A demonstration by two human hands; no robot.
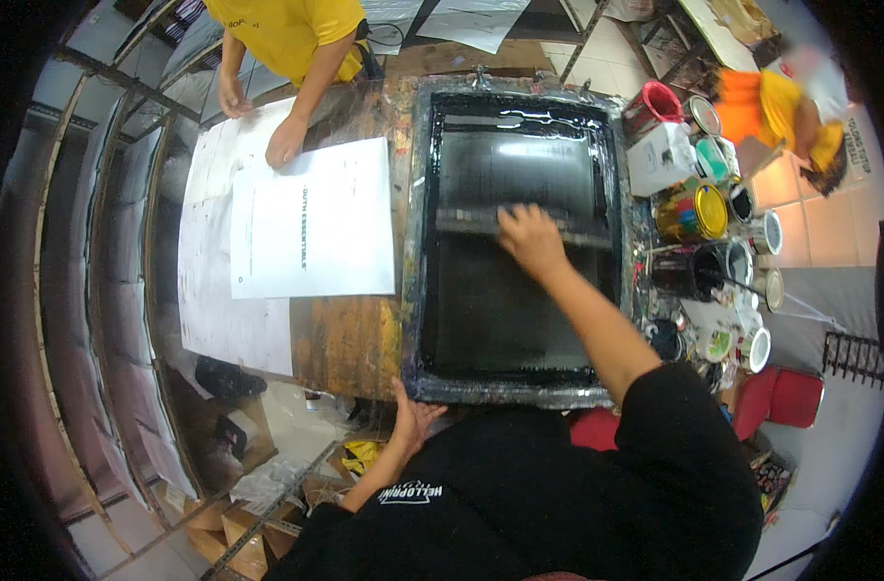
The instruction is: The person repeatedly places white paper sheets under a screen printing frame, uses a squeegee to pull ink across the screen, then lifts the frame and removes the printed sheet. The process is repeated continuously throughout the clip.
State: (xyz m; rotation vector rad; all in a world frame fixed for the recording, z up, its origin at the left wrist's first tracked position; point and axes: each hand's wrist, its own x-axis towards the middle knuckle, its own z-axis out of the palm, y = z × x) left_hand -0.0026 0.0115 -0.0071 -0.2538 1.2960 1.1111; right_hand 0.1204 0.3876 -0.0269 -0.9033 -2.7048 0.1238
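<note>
A screen printing frame (419, 290) with dark ink on its mesh (510, 310) lies on the worktable. Across the mesh, left to right, runs a long squeegee (466, 223), gripped from above by my right hand (534, 242). My left hand (418, 416) rests at the frame's near left corner by the table edge, its fingers apart and nothing in them. Left of the frame, a white printed sheet (326, 228) with dark lettering lies over larger pale sheets (205, 261). A co-worker's hand (287, 142) touches its far edge.
Several paint cans and tubs, among them a yellow can (691, 213) and a red tub (652, 107), crowd the right side. A drying rack (156, 320) with sheets stands at the left. A person in yellow (297, 34) works opposite; another person (781, 111) is at the far right.
</note>
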